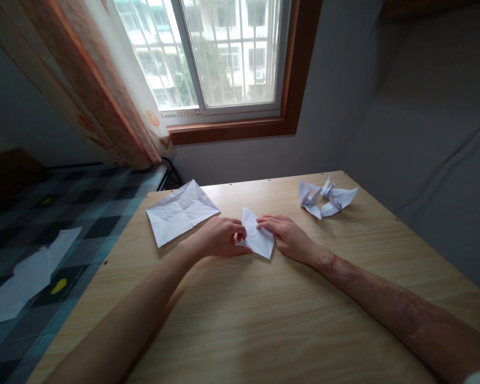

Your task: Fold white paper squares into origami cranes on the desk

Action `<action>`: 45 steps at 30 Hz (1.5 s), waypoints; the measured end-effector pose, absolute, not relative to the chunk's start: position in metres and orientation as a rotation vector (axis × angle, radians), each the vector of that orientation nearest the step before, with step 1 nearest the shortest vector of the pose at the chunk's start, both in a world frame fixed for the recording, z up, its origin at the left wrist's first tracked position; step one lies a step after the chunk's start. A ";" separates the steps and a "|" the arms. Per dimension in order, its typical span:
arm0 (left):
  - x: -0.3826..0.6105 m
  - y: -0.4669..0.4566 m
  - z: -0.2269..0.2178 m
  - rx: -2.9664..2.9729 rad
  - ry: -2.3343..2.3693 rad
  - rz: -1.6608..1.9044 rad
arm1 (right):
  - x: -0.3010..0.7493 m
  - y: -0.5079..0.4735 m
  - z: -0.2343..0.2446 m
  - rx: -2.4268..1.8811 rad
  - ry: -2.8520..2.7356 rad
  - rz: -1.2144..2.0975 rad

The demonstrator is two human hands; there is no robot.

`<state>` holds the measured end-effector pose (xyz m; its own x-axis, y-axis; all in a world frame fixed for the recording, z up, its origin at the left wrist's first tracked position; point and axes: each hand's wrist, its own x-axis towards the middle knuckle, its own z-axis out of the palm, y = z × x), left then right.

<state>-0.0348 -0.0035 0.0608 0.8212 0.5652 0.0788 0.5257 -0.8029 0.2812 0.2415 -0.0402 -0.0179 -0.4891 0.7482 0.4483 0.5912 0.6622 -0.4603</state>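
A small folded sheet of white paper (260,241) lies on the wooden table between my hands. My left hand (224,236) is at its left side, fingers curled, with the thumb along the lower edge; the pinch appears to be on the paper's left corner. Flat fingers of my right hand (286,234) rest on the paper's upper right part and press it to the table. Behind my left hand lies a larger creased sheet of paper (182,209). Folded paper cranes (332,200) stand together at the back right of the table.
The wooden table (232,325) reaches to the wall below a window (232,53). On the left, a checked bedspread (92,234) carries cut pieces of white paper (28,282). A patterned curtain (104,80) hangs beside the window.
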 end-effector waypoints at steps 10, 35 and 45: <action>-0.035 -0.003 0.061 2.667 0.822 0.215 | 0.241 -0.041 -0.016 -1.039 -2.245 0.326; -0.029 -0.008 0.049 2.977 0.921 0.273 | 0.239 -0.049 -0.007 -1.051 -2.098 0.298; -0.023 -0.011 0.052 2.680 1.319 0.386 | 0.234 -0.052 -0.003 -0.985 -2.304 0.147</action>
